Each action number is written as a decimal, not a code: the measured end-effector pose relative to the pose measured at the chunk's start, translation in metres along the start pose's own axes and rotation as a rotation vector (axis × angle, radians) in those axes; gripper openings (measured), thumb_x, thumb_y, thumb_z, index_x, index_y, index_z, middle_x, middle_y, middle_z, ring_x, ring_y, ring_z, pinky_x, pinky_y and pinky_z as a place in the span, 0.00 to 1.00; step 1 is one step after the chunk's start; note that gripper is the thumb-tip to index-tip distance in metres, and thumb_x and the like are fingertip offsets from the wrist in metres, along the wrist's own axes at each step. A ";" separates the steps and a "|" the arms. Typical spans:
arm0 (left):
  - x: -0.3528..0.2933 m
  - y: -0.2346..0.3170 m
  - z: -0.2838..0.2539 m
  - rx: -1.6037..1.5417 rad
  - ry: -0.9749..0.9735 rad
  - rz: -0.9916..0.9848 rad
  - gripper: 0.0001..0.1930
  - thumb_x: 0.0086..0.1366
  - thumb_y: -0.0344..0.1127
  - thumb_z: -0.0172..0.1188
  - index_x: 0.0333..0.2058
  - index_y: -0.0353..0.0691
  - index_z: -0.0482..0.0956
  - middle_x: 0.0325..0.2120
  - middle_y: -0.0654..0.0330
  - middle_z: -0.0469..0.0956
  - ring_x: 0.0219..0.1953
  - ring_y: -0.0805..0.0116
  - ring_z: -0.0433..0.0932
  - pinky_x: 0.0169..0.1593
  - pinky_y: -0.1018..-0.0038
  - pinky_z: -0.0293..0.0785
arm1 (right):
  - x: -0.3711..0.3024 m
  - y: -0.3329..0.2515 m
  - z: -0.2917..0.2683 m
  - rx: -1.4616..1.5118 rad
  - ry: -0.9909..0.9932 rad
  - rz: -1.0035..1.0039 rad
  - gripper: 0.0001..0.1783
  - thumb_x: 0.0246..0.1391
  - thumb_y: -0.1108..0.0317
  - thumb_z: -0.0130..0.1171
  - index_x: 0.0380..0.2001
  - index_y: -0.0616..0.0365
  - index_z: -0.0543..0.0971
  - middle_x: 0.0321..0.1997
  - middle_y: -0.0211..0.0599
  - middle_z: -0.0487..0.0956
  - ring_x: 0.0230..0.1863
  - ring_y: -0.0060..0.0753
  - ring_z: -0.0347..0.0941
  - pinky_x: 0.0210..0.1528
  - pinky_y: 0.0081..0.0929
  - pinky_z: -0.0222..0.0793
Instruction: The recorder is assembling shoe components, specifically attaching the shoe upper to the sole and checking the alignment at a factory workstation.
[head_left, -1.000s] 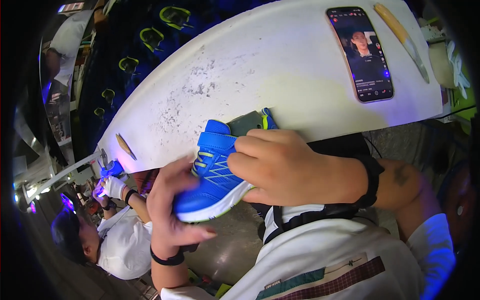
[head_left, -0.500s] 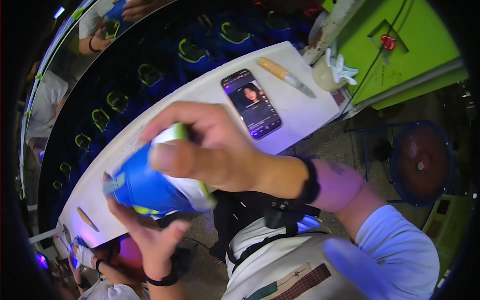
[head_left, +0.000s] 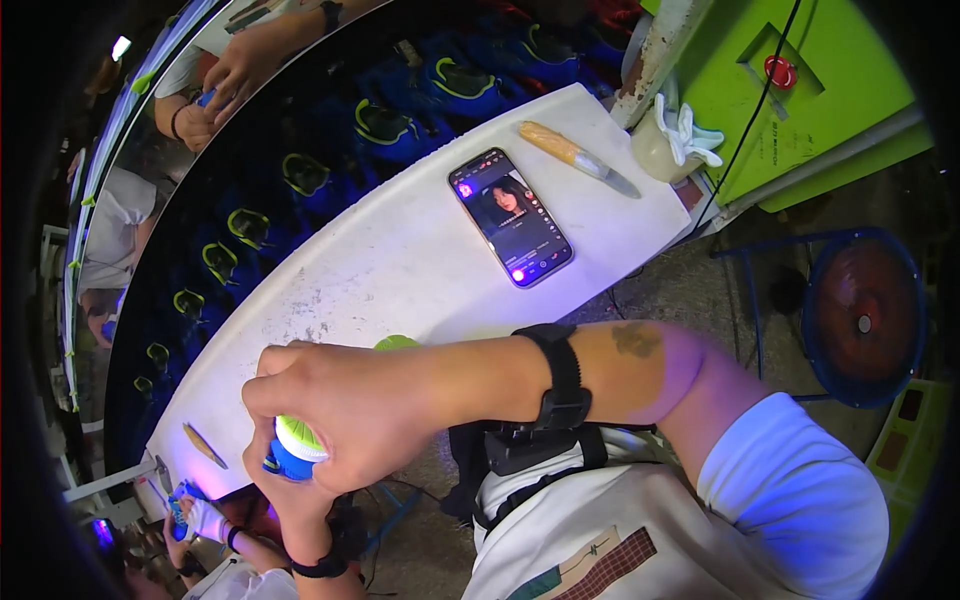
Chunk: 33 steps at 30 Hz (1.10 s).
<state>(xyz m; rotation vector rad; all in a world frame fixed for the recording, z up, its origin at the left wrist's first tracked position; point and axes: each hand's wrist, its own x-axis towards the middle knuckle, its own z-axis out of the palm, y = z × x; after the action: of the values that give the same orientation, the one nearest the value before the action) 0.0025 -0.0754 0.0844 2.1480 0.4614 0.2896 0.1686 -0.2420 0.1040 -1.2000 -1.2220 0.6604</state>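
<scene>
Both my hands are wrapped round a blue shoe point(head_left: 292, 463) with a white and lime-green sole. Most of the shoe is covered by my fingers. My right hand point(head_left: 345, 405) closes over it from above, its forearm crossing from the right. Underneath, my left hand point(head_left: 283, 497) grips it too, largely hidden behind the right one. A rounded lime-green edge point(head_left: 396, 343) shows past my right wrist; I cannot tell if it belongs to this shoe. The shoe is held over the near edge of a curved white worktop point(head_left: 400, 250).
A lit phone point(head_left: 513, 220) and a yellow-handled knife point(head_left: 575, 155) lie on the worktop. Another yellow-handled tool point(head_left: 205, 446) lies farther left. Blue shoes point(head_left: 385, 122) line the dark curved conveyor behind. A pot with white gloves point(head_left: 680, 135) and a fan point(head_left: 862, 322) stand right. A co-worker's gloved hand point(head_left: 207, 520) is lower left.
My hands have come together round the shoe, lower and closer to my body. The shoe has turned, and my left hand's spread fingers have closed. The view has shifted slightly.
</scene>
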 end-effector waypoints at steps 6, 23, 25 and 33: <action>-0.008 -0.027 -0.004 -0.249 0.131 -0.036 0.47 0.38 0.63 0.79 0.47 0.29 0.76 0.39 0.58 0.81 0.40 0.69 0.81 0.48 0.70 0.78 | -0.003 0.041 0.006 0.349 0.376 -0.218 0.19 0.37 0.72 0.59 0.38 0.59 0.73 0.38 0.36 0.73 0.45 0.30 0.69 0.53 0.27 0.64; 0.026 0.094 0.034 0.468 -0.019 0.409 0.32 0.37 0.54 0.81 0.31 0.34 0.77 0.18 0.52 0.78 0.20 0.54 0.81 0.25 0.66 0.77 | -0.030 -0.015 -0.029 0.071 0.062 0.124 0.45 0.38 0.68 0.60 0.64 0.57 0.57 0.53 0.41 0.65 0.56 0.32 0.62 0.61 0.28 0.59; 0.022 0.094 0.041 0.495 0.024 0.487 0.36 0.37 0.63 0.79 0.28 0.34 0.76 0.16 0.54 0.76 0.16 0.57 0.79 0.22 0.67 0.75 | -0.038 -0.018 -0.031 0.059 0.090 0.047 0.50 0.44 0.54 0.63 0.69 0.60 0.55 0.57 0.45 0.66 0.56 0.34 0.65 0.59 0.28 0.62; -0.022 0.009 0.023 -0.076 0.058 0.491 0.36 0.67 0.67 0.52 0.51 0.33 0.72 0.57 0.36 0.70 0.59 0.46 0.71 0.62 0.56 0.66 | -0.095 0.028 0.002 -0.479 0.131 -0.370 0.54 0.38 0.45 0.75 0.67 0.57 0.64 0.58 0.49 0.71 0.59 0.55 0.69 0.58 0.48 0.68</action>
<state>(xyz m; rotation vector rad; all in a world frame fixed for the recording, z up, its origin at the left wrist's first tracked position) -0.0070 -0.1059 0.0777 2.1578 -0.0548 0.6323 0.1461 -0.3183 0.0445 -1.3301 -1.4871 0.0080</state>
